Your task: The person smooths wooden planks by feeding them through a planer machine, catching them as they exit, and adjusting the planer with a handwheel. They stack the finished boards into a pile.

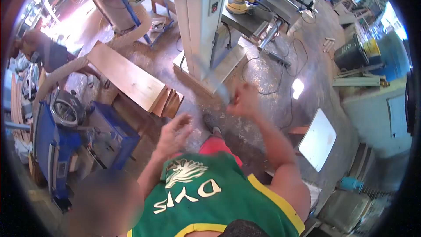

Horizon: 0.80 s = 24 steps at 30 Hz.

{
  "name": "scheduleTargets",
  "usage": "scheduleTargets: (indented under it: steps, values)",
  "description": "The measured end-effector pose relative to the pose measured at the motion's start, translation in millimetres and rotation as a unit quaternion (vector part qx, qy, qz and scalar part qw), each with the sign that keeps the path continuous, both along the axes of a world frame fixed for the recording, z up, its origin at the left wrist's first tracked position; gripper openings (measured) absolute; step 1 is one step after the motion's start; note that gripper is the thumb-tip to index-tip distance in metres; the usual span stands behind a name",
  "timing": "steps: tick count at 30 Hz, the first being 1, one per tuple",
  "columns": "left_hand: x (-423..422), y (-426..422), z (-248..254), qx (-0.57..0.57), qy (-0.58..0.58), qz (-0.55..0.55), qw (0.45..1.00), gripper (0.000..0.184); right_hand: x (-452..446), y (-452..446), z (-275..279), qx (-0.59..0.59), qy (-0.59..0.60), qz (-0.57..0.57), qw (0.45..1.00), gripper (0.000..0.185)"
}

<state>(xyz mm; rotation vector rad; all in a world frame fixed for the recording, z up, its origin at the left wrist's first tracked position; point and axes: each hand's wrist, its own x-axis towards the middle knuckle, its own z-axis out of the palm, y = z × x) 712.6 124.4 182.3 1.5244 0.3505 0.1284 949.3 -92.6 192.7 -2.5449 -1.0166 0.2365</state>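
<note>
My left hand (175,135) is raised in front of the green shirt, below the near ends of stacked wooden boards (127,77). Its fingers are loosely curled and apart, with nothing visible between them. Farther right, my right hand (244,101) is closed on a long, thin, greyish tool (210,79), which is smeared by motion. That tool slants up and left in front of a pale machine column (193,22), near the wooden boards (230,68) around the column's base. Whether it touches them I cannot tell.
Left stands a blue machine (57,145) beside a corrugated hose (66,68). Beyond the column, a yellow sander (237,3) rests on a dark surface. Cords (280,77) lie on the floor. A white panel (318,140) is at right. Another person's blurred head (107,204) appears lower left.
</note>
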Motion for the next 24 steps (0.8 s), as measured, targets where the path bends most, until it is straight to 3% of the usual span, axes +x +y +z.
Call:
scheduleTargets:
  steps: [1, 4, 6, 9, 11, 14, 18, 24]
  values:
    - [2, 7, 4, 0.074, 0.029, 0.029, 0.996, 0.047, 44, -6, 0, 0.025, -0.052, -0.032, 0.998, 0.061]
    - [-17, 12, -5, 0.049, 0.059, 0.14, 0.987, 0.046, 177, -24, 19, -0.094, -0.102, -0.058, 0.989, 0.066]
    - [-22, 15, -8, 0.104, 0.094, 0.212, 0.967, 0.045, 242, -22, 7, -0.055, -0.271, -0.055, 0.959, 0.077]
    - [-45, -4, -35, 0.06, 0.147, 0.308, 0.938, 0.045, 309, 9, 5, -0.109, -0.251, 0.001, 0.962, 0.079]
    - [-48, -22, -30, 0.11, 0.22, 0.322, 0.914, 0.045, 338, 44, -2, -0.154, -0.209, 0.009, 0.966, 0.092]
    - [-72, -44, -63, 0.057, 0.217, 0.381, 0.897, 0.045, 364, 81, -16, -0.172, -0.2, 0.042, 0.964, 0.096]
    - [-100, -67, -86, -0.044, 0.229, 0.47, 0.851, 0.045, 381, 98, -19, -0.187, -0.185, 0.055, 0.963, 0.086]
    - [-106, -81, -97, -0.061, 0.239, 0.492, 0.835, 0.046, 395, 79, -42, -0.116, -0.205, 0.025, 0.972, 0.062]
